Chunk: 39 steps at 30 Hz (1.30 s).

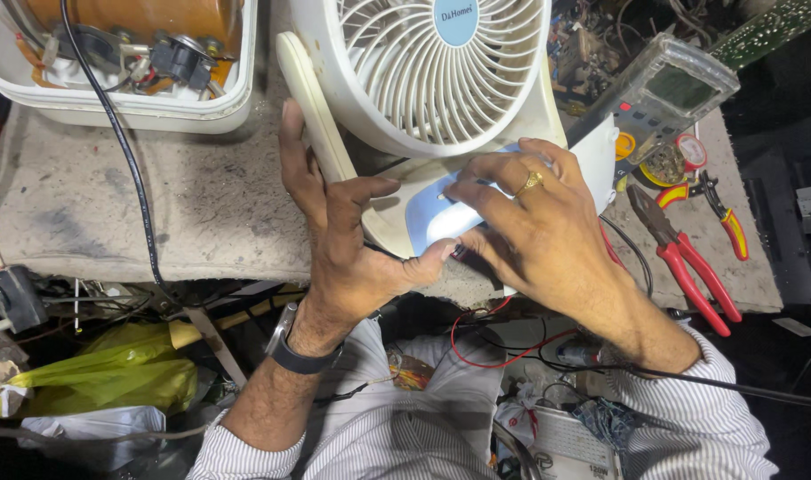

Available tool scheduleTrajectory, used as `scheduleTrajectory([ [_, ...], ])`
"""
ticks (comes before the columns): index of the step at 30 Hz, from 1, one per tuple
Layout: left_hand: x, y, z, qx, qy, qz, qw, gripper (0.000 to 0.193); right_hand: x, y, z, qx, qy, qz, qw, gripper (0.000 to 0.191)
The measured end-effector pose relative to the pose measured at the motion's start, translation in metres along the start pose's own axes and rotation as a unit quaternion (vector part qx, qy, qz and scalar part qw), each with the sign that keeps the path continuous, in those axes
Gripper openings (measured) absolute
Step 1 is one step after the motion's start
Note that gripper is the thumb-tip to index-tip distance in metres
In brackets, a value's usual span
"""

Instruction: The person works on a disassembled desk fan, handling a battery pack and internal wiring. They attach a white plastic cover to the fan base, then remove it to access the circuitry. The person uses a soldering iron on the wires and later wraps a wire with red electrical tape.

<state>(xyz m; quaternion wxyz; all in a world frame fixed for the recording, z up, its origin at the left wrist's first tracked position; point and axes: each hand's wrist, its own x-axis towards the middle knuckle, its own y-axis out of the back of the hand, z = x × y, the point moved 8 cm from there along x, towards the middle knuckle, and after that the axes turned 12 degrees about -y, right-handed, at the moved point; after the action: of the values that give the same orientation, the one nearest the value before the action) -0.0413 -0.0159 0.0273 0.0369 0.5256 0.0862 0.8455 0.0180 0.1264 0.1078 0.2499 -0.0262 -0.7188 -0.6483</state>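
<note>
A white table fan (423,71) with a round grille lies on the dusty workbench (156,204). My left hand (339,236) grips its base and handle from the left, thumb pressed against the lit white-blue panel (441,222). My right hand (530,218), wearing a gold ring, rests over the same panel, its fingertips pinching a small dark part where red and black wires (499,342) meet the base. My left wrist wears a dark watch.
Red-handled pliers (686,262) and a smaller cutter (721,209) lie at the right beside a multimeter (668,93). A white tub of electrical parts (121,62) sits at the back left, a black cable running down from it. A yellow bag (103,369) lies below the bench.
</note>
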Motion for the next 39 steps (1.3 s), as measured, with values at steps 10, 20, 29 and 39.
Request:
scheduleTrajectory([
  [10,-0.005,-0.002,0.0,-0.032,-0.024,0.011,0.999,0.077,-0.003,0.0,0.0,0.016,-0.007,0.007,1.0,0.037],
  [20,-0.002,-0.001,0.005,-0.022,-0.025,0.011,0.999,0.077,-0.003,0.0,0.001,0.033,-0.018,-0.001,0.999,0.037],
  [29,-0.005,-0.002,0.005,-0.015,-0.029,0.014,0.999,0.078,-0.009,0.0,0.002,0.015,-0.003,0.009,1.0,0.042],
  [39,-0.005,-0.003,0.002,-0.015,0.004,0.003,1.0,0.077,-0.023,0.013,0.025,0.047,-0.045,0.023,0.998,0.071],
])
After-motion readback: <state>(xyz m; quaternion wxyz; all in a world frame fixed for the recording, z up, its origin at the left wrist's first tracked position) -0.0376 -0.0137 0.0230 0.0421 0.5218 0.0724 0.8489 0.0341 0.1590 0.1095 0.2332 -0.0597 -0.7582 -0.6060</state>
